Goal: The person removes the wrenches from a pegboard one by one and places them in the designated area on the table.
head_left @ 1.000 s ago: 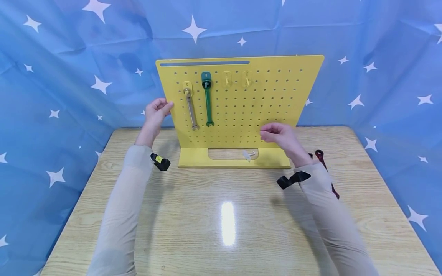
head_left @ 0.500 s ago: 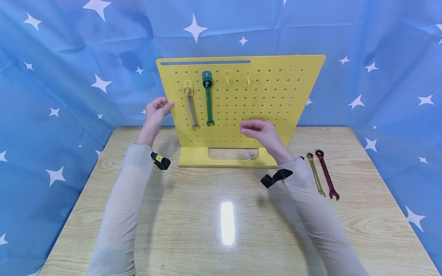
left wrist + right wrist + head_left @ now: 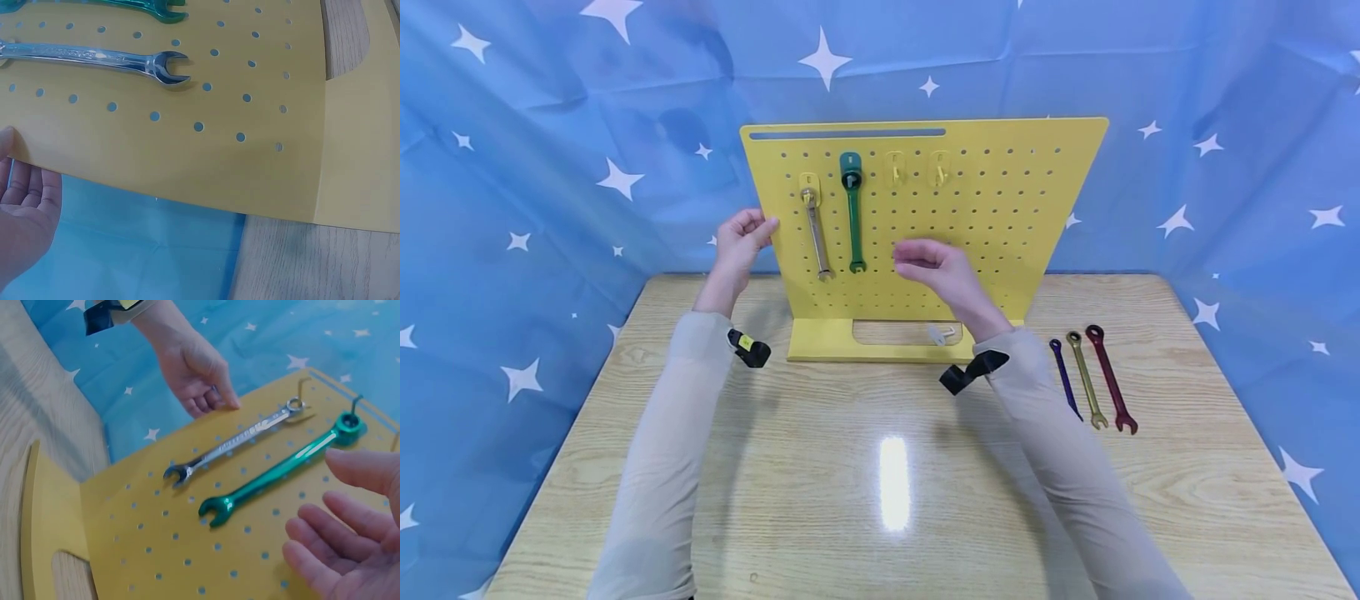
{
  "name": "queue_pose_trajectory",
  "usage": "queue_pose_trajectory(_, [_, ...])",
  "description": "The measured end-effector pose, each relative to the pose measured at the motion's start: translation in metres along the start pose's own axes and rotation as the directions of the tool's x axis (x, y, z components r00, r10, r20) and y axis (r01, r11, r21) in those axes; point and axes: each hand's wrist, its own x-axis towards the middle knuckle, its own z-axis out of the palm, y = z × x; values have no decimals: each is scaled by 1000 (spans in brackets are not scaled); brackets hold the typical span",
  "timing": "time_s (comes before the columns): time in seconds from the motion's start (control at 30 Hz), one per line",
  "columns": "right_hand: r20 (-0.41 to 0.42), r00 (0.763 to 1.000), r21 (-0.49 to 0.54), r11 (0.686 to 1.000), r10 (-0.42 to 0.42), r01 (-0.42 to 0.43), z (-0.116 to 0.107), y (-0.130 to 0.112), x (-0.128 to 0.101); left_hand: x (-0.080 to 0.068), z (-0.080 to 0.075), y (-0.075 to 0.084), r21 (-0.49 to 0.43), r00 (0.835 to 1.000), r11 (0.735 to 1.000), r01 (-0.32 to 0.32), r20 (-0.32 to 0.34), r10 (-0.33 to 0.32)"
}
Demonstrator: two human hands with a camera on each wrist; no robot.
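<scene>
A yellow pegboard [image 3: 985, 225] stands upright at the back of the table. My left hand [image 3: 742, 242] pinches its left edge, thumb on the front and fingers behind, as the left wrist view shows. From hooks on the board hang a silver wrench [image 3: 817, 237] and, to its right, a green wrench [image 3: 854, 221]. My right hand [image 3: 936, 267] is in front of the board, right of the green wrench's lower end. In the right wrist view its fingers [image 3: 340, 525] are loosely bent with nothing between them, beside the green wrench and apart from it.
Two bare yellow hooks, a left one [image 3: 895, 169] and a right one [image 3: 939, 169], sit on the upper board. A small white hook [image 3: 938, 335] lies at the base cut-out. Purple [image 3: 1064, 377], gold [image 3: 1086, 379] and dark red [image 3: 1111, 379] wrenches lie on the table [image 3: 820, 467] at right.
My right hand has moved left and slightly up across the front of the board, uncovering the wrenches on the table. My left hand stays on the board's edge.
</scene>
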Motion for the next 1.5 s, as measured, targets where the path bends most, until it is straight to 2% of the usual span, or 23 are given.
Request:
queue_pose_trajectory(0.27, [10,999,42,999,-35,34,16,-10,16,0,-1,-1,0,1000,1000,-7,-1,7])
queue_pose_trajectory(1.03, [-60,998,79,997,29,-25,45,-29,44,2,0,-3,-8,1000,1000,-20,-1,20])
queue_pose_trajectory(1.5, [-181,979,24,996,94,-91,61,-25,53,2,0,-3,-4,1000,1000,-8,-10,8])
